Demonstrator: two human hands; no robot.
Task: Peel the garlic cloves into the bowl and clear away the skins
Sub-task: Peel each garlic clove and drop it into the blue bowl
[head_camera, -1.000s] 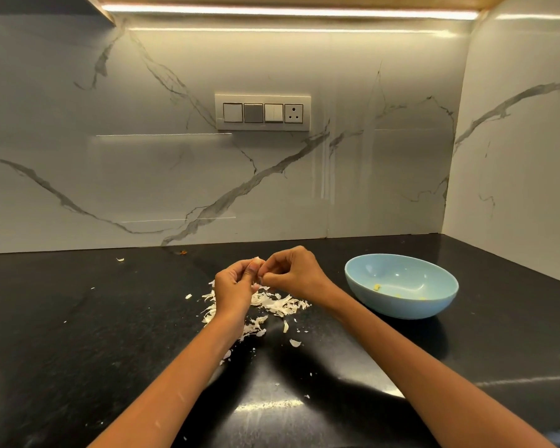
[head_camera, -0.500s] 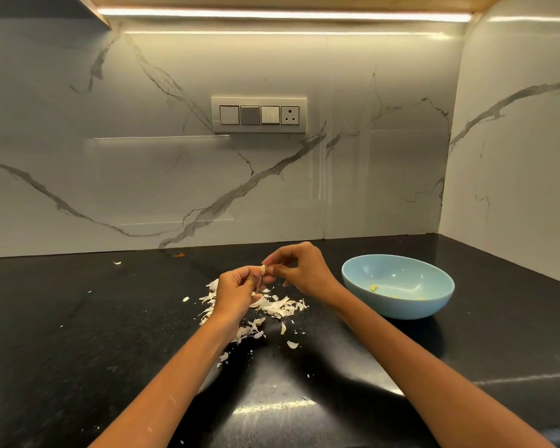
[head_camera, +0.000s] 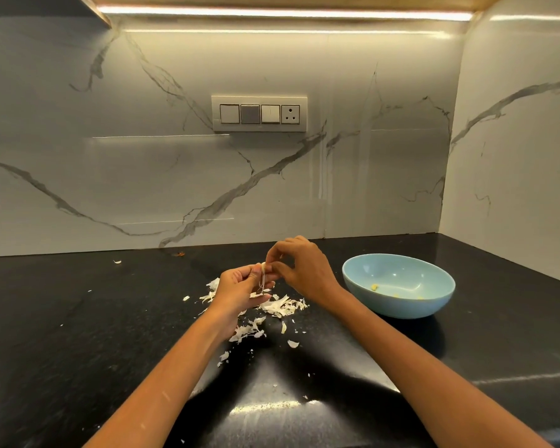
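Above the middle of the black desk [head_camera: 78, 334], both hands are raised and meet over a scatter of garlic skins [head_camera: 280, 307]. Left hand [head_camera: 240, 287]: fingers curled, pinching a garlic clove [head_camera: 263, 268] between thumb and fingertips; a thin strip of skin hangs down from the clove along the palm side. Right hand [head_camera: 304, 268]: fingers curled, thumb and forefinger pinched at the upper end of the same clove, touching the left hand's fingertips. How much skin remains on the clove cannot be told at this size.

Garlic skins lie loose on the desk under and just in front of the hands, with smaller flakes spread toward the near edge and one stray flake toward the far left by the wall. Light blue bowl [head_camera: 398, 305]: upright on the desk, to the right of the hands and near the far right corner, apart from the skins. Small yellowish bits lie on its inner floor. Marble-patterned wall behind carries a switch panel [head_camera: 259, 113].
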